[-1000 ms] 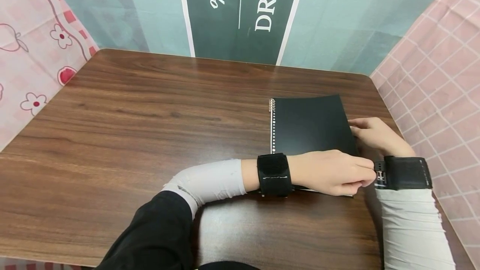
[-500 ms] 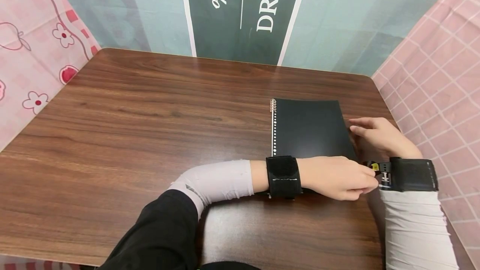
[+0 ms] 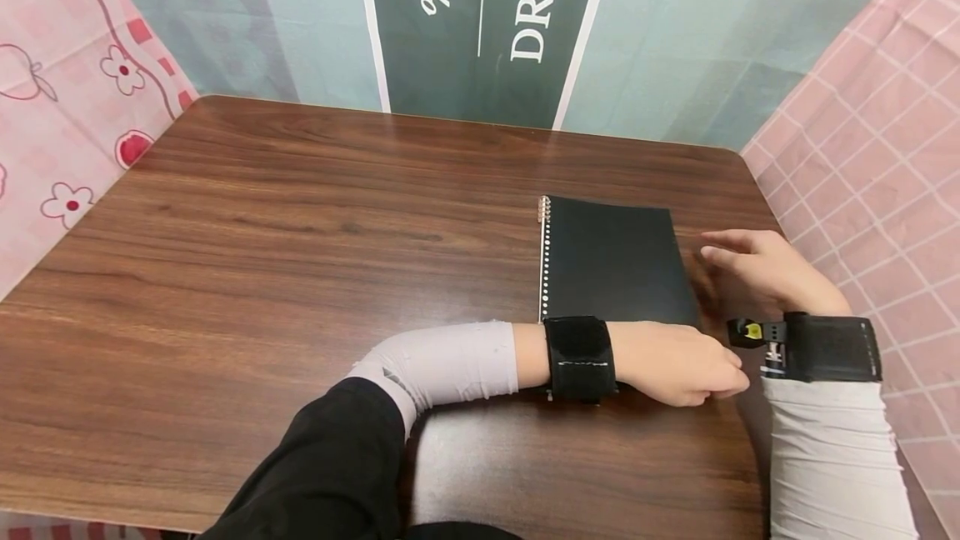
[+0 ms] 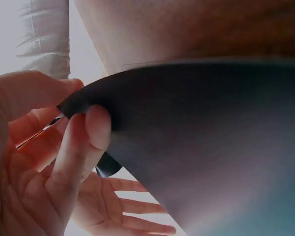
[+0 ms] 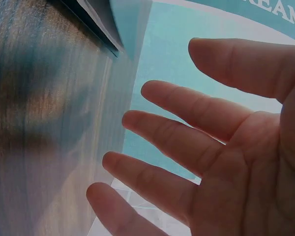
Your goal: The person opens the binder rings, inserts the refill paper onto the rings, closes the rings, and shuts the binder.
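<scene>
A black spiral notebook (image 3: 615, 261) lies on the right part of the table, its coil binding along its left side. My left hand (image 3: 675, 361) reaches across its near end and pinches the near right corner of the black cover (image 4: 196, 132) between thumb and fingers. In the left wrist view that cover bends upward from the corner. Beside the notebook's right edge, my right hand (image 3: 765, 265) is held apart from it, fingers spread and relaxed with nothing in them. The right wrist view shows the right palm and the notebook's far corner (image 5: 108, 39), with pages parted from the lower cover.
The brown wooden table (image 3: 300, 232) extends far to the left of the notebook. A teal cloth with lettering (image 3: 480, 32) hangs behind it. Pink cloths border both sides, with the tiled one (image 3: 885, 148) close to the right arm.
The cover's right side has lifted and curved further. My left hand has shifted slightly toward the near side. My right hand has drawn a little to the right, away from the notebook's edge.
</scene>
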Tool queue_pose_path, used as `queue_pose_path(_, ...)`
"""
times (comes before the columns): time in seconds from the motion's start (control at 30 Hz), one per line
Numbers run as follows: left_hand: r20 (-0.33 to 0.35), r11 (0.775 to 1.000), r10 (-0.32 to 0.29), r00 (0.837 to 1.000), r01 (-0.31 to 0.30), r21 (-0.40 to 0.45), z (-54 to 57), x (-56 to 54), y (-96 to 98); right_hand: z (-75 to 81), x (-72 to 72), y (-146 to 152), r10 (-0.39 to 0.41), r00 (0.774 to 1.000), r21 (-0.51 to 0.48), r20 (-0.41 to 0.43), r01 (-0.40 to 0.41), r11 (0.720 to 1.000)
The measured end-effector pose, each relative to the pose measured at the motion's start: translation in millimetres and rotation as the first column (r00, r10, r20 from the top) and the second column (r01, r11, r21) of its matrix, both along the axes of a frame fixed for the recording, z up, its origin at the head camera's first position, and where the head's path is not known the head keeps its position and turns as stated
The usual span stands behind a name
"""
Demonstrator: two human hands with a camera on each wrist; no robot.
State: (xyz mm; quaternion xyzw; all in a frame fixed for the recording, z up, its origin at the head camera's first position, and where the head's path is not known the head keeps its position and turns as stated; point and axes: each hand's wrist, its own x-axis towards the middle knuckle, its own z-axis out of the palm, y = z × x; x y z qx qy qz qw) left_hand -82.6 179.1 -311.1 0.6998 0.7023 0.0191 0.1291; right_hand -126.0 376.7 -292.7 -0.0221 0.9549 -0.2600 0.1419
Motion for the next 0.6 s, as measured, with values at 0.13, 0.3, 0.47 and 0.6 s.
queue_pose_path(0.13,0.011,1.0,-0.002,1.0,0.002,-0.024,-2.4,0.6,2.0,1.8,-0.6,0.7,-0.007,1.0,-0.011,0.011,0.007,1.0)
queue_pose_path(0.3,0.041,0.999,-0.004,0.999,0.006,-0.048,-3.4,1.6,4.1,3.9,-1.5,1.2,-0.013,0.999,-0.022,0.031,0.014,1.0)
queue_pose_path(0.47,0.032,0.998,-0.013,0.999,0.015,-0.054,-2.9,3.4,5.6,5.2,-1.5,-0.4,-0.01,0.999,-0.016,0.031,0.011,1.0)
queue_pose_path(0.6,0.028,0.998,-0.021,0.999,0.022,-0.057,-2.9,3.9,7.2,6.7,-1.2,-2.4,-0.003,1.0,-0.007,0.028,0.003,1.0)
